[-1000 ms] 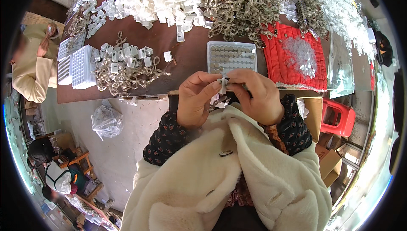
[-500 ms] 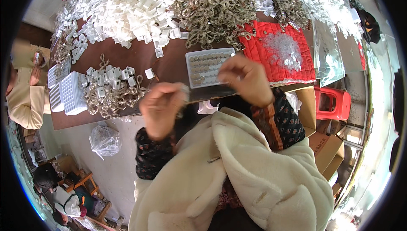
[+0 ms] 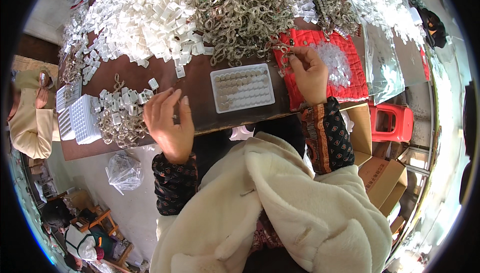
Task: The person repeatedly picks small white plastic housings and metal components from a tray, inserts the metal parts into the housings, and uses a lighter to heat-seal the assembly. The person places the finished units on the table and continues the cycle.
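Note:
My right hand (image 3: 311, 75) is closed, thumb and forefinger pinching a clear looped strap (image 3: 282, 62) beside the big strap pile (image 3: 240, 18), over the edge of the red cloth (image 3: 352, 90). My left hand (image 3: 170, 125) is open and holds nothing visible, its fingers spread at the right edge of a small heap of clear straps with white square pieces (image 3: 125, 100). Between my hands lies a white tray (image 3: 268, 100) with rows of round silvery discs (image 3: 239, 79); some of its pockets at the near right hold no disc.
A heap of white square pieces (image 3: 155, 15) covers the table's far left. Small clear pieces (image 3: 332, 63) lie on the red cloth. Stacked white trays (image 3: 84, 120) stand at the left edge. A red stool (image 3: 392, 123) and cardboard boxes (image 3: 382, 183) are at the right. Another person's sleeve (image 3: 32, 135) shows far left.
My left hand has moved left toward the small heap, its fingers opening. My right hand has gone from above the tray to the big pile's edge and taken hold of a strap.

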Available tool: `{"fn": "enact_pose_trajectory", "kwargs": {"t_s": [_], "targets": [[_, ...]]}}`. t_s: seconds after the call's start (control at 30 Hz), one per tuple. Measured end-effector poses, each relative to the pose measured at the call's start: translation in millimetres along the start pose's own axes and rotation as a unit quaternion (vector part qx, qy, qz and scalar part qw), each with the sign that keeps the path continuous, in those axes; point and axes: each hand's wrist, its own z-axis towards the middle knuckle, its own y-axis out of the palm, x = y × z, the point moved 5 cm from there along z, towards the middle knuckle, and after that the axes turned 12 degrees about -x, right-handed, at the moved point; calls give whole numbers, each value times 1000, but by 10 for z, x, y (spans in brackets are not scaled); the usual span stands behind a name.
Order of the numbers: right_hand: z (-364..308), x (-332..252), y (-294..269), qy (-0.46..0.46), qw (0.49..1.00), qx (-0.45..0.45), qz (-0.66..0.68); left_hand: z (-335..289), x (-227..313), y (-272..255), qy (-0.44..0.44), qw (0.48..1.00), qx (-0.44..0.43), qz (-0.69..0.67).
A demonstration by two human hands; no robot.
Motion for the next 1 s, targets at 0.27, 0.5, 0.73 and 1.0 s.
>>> {"fn": "enact_pose_trajectory", "kwargs": {"t_s": [0.27,0.5,0.73,1.0], "targets": [[-126,-790,140,-86,977,-164,103,103,544,121,47,956,-70,-282],[-435,-1253,608,-148,948,-281,1,-23,547,388,-152,656,-208,-709],[-452,-1122,609,-40,969,-242,-3,-173,419,362,-180,639,-79,-743],[-694,-1297,817,-281,932,-178,-143,-195,421,424,-175,641,-54,-745]]}}
